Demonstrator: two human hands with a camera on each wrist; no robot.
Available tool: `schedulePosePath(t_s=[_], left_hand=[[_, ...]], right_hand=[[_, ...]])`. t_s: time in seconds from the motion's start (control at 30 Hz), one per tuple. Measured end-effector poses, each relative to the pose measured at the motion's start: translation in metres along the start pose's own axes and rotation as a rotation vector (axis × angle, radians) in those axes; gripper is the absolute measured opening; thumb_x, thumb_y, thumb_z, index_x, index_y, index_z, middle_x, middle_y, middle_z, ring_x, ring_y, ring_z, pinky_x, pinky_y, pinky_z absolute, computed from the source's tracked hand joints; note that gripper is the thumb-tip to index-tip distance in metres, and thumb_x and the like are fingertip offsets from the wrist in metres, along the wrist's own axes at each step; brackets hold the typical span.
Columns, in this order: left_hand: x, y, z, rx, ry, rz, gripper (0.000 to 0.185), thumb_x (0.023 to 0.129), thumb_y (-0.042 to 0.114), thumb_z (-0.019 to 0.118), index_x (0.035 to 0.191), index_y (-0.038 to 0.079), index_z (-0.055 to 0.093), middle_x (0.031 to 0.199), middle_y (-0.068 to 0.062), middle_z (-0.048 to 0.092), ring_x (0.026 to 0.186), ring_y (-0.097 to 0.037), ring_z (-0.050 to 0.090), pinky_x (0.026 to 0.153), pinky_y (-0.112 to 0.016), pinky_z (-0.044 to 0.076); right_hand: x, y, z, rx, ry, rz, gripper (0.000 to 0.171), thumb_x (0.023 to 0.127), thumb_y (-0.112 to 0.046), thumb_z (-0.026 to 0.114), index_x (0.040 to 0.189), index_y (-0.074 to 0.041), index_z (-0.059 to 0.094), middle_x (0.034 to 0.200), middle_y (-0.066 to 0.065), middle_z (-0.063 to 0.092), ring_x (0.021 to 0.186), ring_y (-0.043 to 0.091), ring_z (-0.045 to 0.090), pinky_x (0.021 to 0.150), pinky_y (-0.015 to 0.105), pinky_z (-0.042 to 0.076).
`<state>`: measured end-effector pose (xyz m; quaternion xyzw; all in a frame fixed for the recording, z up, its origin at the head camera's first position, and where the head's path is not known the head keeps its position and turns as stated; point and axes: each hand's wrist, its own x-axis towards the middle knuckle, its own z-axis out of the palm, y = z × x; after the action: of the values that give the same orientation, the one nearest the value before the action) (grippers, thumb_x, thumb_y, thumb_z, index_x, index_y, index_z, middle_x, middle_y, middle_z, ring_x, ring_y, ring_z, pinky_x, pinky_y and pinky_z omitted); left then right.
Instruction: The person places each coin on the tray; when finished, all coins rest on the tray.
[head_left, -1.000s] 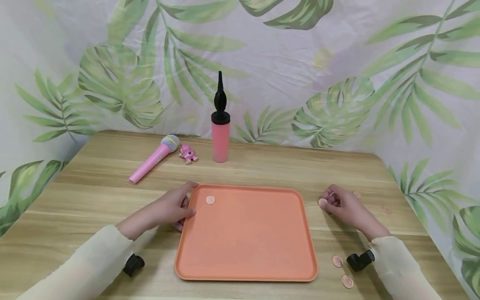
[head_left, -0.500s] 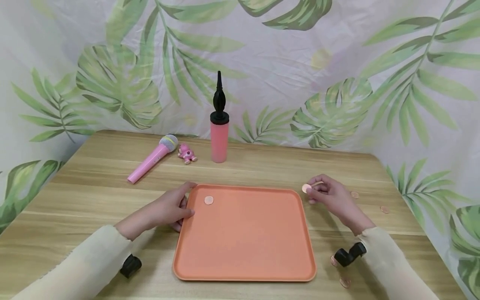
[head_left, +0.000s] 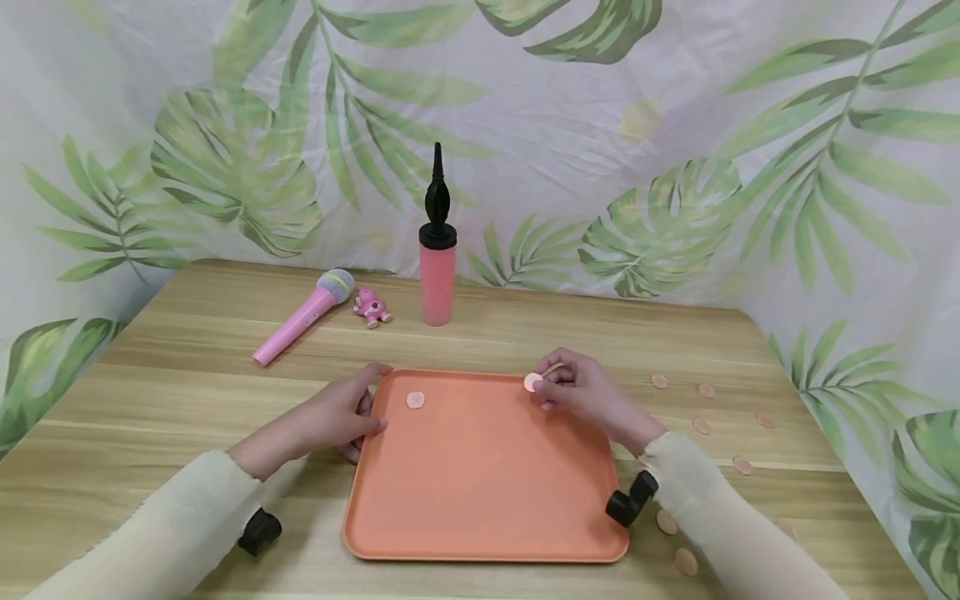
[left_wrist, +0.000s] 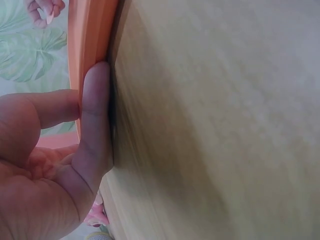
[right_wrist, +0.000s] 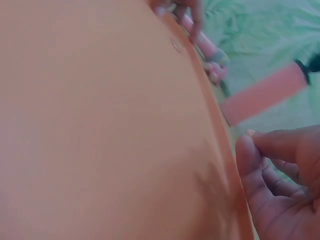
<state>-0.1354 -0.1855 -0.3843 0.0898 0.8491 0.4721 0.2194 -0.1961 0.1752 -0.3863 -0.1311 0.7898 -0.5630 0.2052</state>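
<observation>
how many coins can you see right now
10: one coin on the orange tray at, one pinched in the right hand at, eight on the table right of the tray, e.g. and. The right sleeve may hide more.

head overlooks tray (head_left: 487, 475), wrists close

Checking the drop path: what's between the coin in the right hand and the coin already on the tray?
Only bare tray surface, per the head view. The right hand pinches a coin over the far rim; the other coin lies flat near the left hand.
</observation>
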Motion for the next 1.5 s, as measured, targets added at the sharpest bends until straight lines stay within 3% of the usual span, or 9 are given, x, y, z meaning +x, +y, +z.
schedulePosePath(t_s=[0.37,0.73,0.97,1.5], left_hand=[[-0.003,-0.003,0.0,-0.018,0.006,0.015,0.074,0.097,-0.003,0.065,0.159,-0.003,0.024,0.078,-0.01,0.055,0.053,-0.014,0.063,0.051,-0.038,0.063],[-0.003,-0.003,0.0,-0.003,0.01,0.044,0.074,0.098,-0.003,0.065,0.159,-0.004,0.024,0.075,-0.009,0.053,0.052,-0.014,0.062,0.051,-0.04,0.063],[-0.003,-0.002,0.001,0.002,0.014,0.043,0.074,0.098,-0.002,0.065,0.159,-0.004,0.024,0.076,-0.009,0.053,0.053,-0.014,0.063,0.051,-0.04,0.063],[-0.001,-0.004,-0.001,-0.01,0.009,0.03,0.073,0.099,-0.001,0.065,0.159,-0.003,0.025,0.08,-0.009,0.052,0.055,-0.014,0.063,0.052,-0.038,0.064]], right_hand=[[0.022,-0.011,0.053,-0.04,-0.144,-0.066,0.02,0.101,-0.005,0.067,0.116,0.006,0.061,0.093,0.02,0.071,0.072,0.013,0.068,0.073,0.028,0.064],[0.038,-0.016,0.082,-0.109,-0.159,-0.09,0.017,0.1,-0.008,0.069,0.113,0.003,0.063,0.094,0.015,0.07,0.075,0.011,0.066,0.073,0.03,0.065],[0.041,-0.02,0.091,-0.232,-0.13,-0.121,0.015,0.101,-0.012,0.07,0.11,-0.001,0.064,0.089,0.011,0.07,0.066,0.01,0.064,0.066,0.025,0.062],[0.041,-0.026,0.098,-0.367,-0.117,-0.122,0.008,0.102,-0.009,0.067,0.106,-0.003,0.062,0.084,0.005,0.064,0.062,0.011,0.057,0.06,0.02,0.053]])
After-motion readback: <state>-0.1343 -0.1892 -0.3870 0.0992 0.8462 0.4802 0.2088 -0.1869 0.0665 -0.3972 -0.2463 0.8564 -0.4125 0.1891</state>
